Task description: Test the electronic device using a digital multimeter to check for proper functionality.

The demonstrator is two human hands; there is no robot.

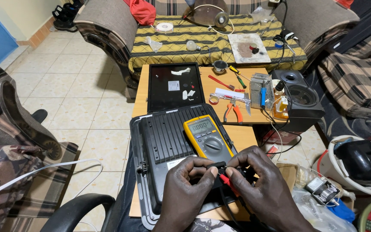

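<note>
My left hand [185, 189] and my right hand [260, 184] meet over the near end of a black ribbed device housing [164, 141] lying on a wooden table [243, 135]. Between the fingertips I pinch a small black part together with a red test probe [228, 181] and a black probe lead. A yellow digital multimeter [206, 137] lies on the housing just beyond my hands, display lit.
A black flat panel [174, 86], orange-handled pliers [233, 112], screwdrivers [237, 76], a soldering iron stand [261, 90] and a black speaker [299, 96] are on the far table. A striped sofa [211, 38] holds tape, a bulb and cables. An armchair [9, 129] stands left, clutter right.
</note>
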